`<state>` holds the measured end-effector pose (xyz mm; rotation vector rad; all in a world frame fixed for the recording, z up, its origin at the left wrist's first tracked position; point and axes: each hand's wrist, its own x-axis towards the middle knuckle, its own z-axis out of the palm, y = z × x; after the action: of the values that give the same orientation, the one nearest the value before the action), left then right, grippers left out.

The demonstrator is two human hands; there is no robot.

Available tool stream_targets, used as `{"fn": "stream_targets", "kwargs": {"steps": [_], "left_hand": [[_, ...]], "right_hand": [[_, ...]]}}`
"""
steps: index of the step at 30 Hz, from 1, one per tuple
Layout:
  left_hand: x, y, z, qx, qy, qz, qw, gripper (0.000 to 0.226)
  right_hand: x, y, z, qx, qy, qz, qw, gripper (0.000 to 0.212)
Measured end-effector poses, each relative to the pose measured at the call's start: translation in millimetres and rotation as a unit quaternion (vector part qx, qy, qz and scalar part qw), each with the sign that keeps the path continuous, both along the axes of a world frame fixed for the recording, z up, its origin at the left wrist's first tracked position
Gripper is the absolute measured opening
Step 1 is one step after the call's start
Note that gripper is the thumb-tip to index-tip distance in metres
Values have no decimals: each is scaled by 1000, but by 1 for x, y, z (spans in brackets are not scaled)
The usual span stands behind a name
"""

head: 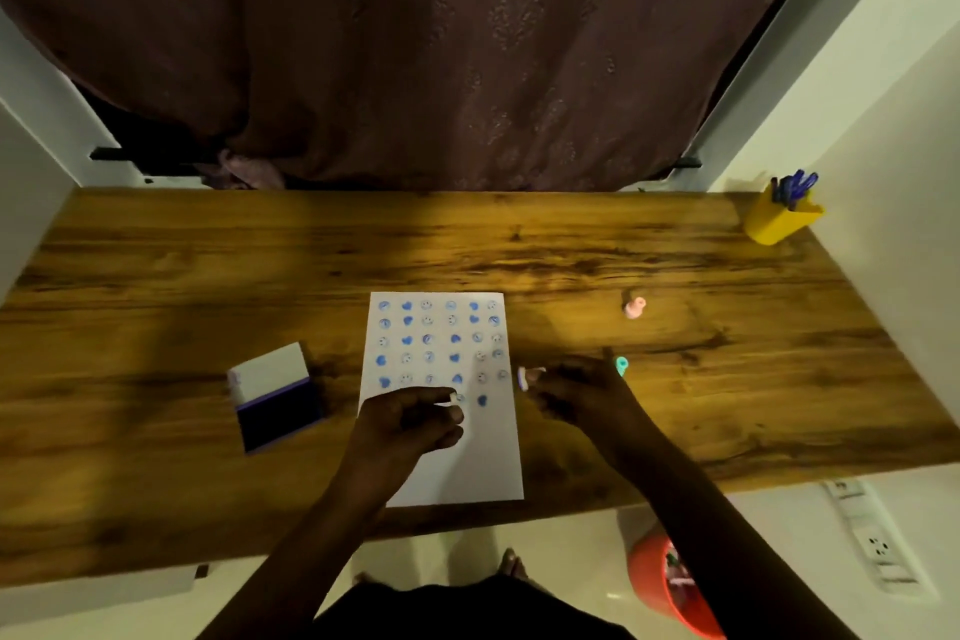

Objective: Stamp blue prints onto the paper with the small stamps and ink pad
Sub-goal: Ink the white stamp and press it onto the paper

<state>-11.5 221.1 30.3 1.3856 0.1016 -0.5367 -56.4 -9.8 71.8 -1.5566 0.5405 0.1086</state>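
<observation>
Two hands work over a white paper [447, 431] that lies upright on a wooden desk [208, 276], its near edge close to the desk's front edge. Blue prints fill the far part of the sheet in rows; the near part is bare. The left hand [410, 424] rests on the middle of the paper, fingers curled together and pinching a small white stamp [453, 397] at the tips, just above the last row of prints. The right hand [576, 392] hovers just off the paper's right edge, fingertips pressed on another small stamp [524, 377] with a pale round face; its exact shape is blurred.

Left of the sheet, a little apart, an ink pad [278, 398] lies open, white lid tipped back, dark blue pad facing up. A teal stamp [621, 365] stands just beyond the right hand, partly hidden by it. A pink stamp [635, 307] sits farther back to the right, well apart. A yellow cup [779, 218] of blue pens stands at the far right corner by the wall.

Wide bare desk runs behind the paper and along the left. A dark curtain [467, 42] hangs behind the far edge. Below the desk, an orange bin [654, 582] is partly hidden by the right forearm, its contents unclear.
</observation>
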Motion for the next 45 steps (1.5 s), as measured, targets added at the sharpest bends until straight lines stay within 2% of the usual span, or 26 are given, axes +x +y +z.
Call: {"fn": "stream_targets", "kwargs": {"steps": [5, 14, 19, 22, 25, 27, 29, 31, 33, 36, 38, 42, 45], "left_hand": [[-13, -33, 2, 9, -19, -83, 996, 32], [-20, -68, 7, 21, -54, -129, 990, 46], [-24, -83, 0, 79, -89, -169, 978, 25], [-28, -94, -5, 118, -118, -205, 964, 34], [-31, -105, -13, 134, -139, -209, 959, 28], [-33, -115, -13, 147, -138, -222, 954, 35], [-32, -122, -14, 174, -131, -240, 946, 48], [-30, -128, -17, 178, -73, -232, 953, 48], [-26, -131, -19, 178, -41, -205, 962, 47], [-23, -130, -20, 185, -20, -169, 968, 44], [-21, -127, -20, 196, -17, -153, 968, 45], [-20, -121, -20, 193, -27, -131, 972, 29], [-19, -121, -19, 186, -24, -120, 975, 26]], "right_hand": [[-29, -5, -3, 2, -2, 68, 998, 13], [-47, -34, -13, 45, -24, 60, 997, 22], [-58, -52, -17, 54, -11, 70, 996, 26], [-64, -69, -23, 73, -8, 87, 993, 28], [-66, -84, -28, 85, 3, 94, 992, 29], [-63, -93, -32, 38, 6, 107, 994, 27], [-56, -103, -39, -122, 8, 119, 985, 23], [-47, -112, -49, -325, 6, 113, 939, 21], [-40, -115, -59, -416, 0, 85, 905, 19], [-31, -115, -75, -460, 7, 73, 885, 19], [-28, -114, -82, -460, 15, 74, 885, 22], [-24, -116, -90, -452, 25, 82, 888, 19], [-22, -116, -93, -451, 27, 84, 888, 20]]}}
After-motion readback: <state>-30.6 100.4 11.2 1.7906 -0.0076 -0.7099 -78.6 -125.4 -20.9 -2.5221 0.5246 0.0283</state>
